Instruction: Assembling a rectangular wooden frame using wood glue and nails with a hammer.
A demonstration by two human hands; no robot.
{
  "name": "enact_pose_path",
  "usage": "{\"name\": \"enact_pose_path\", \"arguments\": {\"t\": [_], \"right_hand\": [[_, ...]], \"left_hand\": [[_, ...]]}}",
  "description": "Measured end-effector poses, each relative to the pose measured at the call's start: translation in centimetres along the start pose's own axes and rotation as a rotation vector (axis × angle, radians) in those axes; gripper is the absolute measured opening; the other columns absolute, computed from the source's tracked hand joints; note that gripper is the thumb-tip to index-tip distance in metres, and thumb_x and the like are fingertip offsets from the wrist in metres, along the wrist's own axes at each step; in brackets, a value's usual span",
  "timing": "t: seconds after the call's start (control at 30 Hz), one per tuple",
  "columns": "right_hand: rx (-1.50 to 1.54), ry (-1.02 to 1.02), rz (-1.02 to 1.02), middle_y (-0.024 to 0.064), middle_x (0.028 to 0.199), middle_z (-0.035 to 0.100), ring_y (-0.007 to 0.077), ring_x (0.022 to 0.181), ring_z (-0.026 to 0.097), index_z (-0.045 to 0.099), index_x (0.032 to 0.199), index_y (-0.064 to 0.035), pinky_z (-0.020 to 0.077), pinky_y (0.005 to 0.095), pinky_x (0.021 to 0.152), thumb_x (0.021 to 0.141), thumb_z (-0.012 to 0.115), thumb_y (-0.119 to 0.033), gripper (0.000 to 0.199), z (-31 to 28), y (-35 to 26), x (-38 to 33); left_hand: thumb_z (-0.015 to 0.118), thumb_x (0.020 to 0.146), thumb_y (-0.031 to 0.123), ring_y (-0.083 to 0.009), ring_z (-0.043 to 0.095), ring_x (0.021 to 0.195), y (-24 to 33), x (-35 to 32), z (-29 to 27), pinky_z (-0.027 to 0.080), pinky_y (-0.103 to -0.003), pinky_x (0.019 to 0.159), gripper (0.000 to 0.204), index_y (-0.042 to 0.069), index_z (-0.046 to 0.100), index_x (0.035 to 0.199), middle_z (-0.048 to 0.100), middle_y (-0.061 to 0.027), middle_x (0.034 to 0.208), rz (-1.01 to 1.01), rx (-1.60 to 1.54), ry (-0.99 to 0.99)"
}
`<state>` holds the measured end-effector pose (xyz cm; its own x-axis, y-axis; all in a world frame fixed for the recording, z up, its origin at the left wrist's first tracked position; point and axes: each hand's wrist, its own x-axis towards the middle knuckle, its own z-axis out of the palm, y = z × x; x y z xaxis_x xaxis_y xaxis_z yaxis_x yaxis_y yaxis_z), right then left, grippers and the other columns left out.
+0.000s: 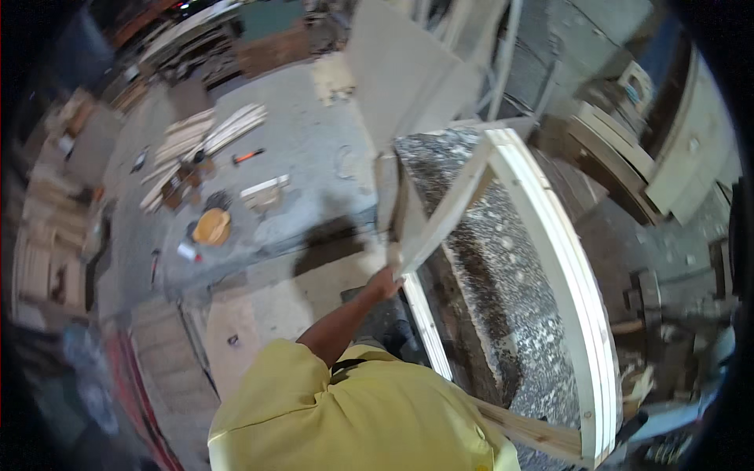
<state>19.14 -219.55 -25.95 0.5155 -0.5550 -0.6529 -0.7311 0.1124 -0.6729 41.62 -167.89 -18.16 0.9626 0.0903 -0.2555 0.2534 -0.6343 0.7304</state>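
Observation:
My left hand point(387, 281) reaches forward and grips the near-left corner of a pale wooden frame point(559, 271), its fingers partly hidden by the wood. The frame is built of light, straight-edged bars, with one long, thick side running along the right and a wooden bar point(534, 433) across its lower end. Beneath and inside it shows a rough grey-and-white speckled surface point(542, 345) with a dark brown streak. My right hand is out of sight, and a yellow sleeve covers my upper left arm.
Left of me, a pale worktop point(306, 118) bears wooden strips point(236, 129), an orange-handled tool point(248, 156), a round yellowish container point(212, 226) and a white bottle point(188, 252). Large boards point(408, 67) lean behind the frame. Curved wooden pieces point(613, 149) stand at right.

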Motion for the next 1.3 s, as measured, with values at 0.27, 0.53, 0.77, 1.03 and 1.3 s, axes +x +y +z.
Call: {"name": "enact_pose_path", "arguments": {"t": [0.27, 0.53, 0.77, 1.03, 1.3], "right_hand": [[-0.283, -0.420, 0.020, 0.0128, 0.095, 0.057, 0.0215, 0.070, 0.058, 0.050, 0.113, -0.0005, 0.0491, 0.0356, 0.056, 0.085, 0.059, -0.020, 0.036, 5.5, -2.3, 2.8], [-0.777, -0.927, -0.062, 0.0134, 0.094, 0.057, 0.0228, 0.072, 0.059, 0.050, 0.113, -0.0006, 0.0501, 0.0382, 0.056, 0.086, 0.057, -0.021, 0.035, 15.0, -2.8, -0.8], [-0.876, -0.979, -0.010, 0.0123, 0.087, 0.058, 0.0221, 0.067, 0.060, 0.054, 0.105, -0.0021, 0.0496, 0.0357, 0.051, 0.087, 0.055, -0.022, 0.026, 29.9, -1.6, -10.2], [-0.938, -1.216, -0.259, 0.0097, 0.081, 0.062, 0.0211, 0.057, 0.062, 0.057, 0.103, -0.0026, 0.0489, 0.0337, 0.045, 0.083, 0.063, -0.023, 0.029, 46.9, 4.1, -26.1], [-1.065, -1.079, -0.482, 0.0102, 0.080, 0.065, 0.0199, 0.057, 0.063, 0.062, 0.097, -0.0017, 0.0509, 0.0338, 0.047, 0.082, 0.065, -0.024, 0.027, 50.1, 1.6, -28.9]], "left_hand": [[0.056, 0.082, 0.048, -0.0372, 0.057, 0.100, -21.9, -31.6, 1.7, 0.046, -0.044, 0.086, 0.052, 0.002, 0.064, 0.103, 0.062, -0.0220, 0.105, -0.516, 0.272, -0.205], [0.059, 0.080, 0.047, -0.0355, 0.060, 0.096, -29.6, -53.3, 2.2, 0.048, -0.042, 0.084, 0.050, 0.000, 0.066, 0.097, 0.063, -0.0213, 0.103, -1.128, -0.093, 0.249], [0.061, 0.079, 0.050, -0.0308, 0.063, 0.088, -33.7, -55.7, 5.7, 0.049, -0.038, 0.081, 0.052, 0.002, 0.066, 0.099, 0.067, -0.0175, 0.091, -0.881, -0.489, 0.308], [0.064, 0.081, 0.036, -0.0200, 0.062, 0.060, -47.1, -68.8, -6.4, 0.051, -0.034, 0.058, 0.040, -0.002, 0.063, 0.093, 0.066, -0.0137, 0.074, -1.157, -0.728, 0.733], [0.061, 0.083, 0.029, -0.0175, 0.058, 0.052, -53.2, -71.6, -13.9, 0.045, -0.032, 0.042, 0.029, 0.000, 0.059, 0.085, 0.064, -0.0099, 0.071, -1.359, -0.802, 0.971]]}}
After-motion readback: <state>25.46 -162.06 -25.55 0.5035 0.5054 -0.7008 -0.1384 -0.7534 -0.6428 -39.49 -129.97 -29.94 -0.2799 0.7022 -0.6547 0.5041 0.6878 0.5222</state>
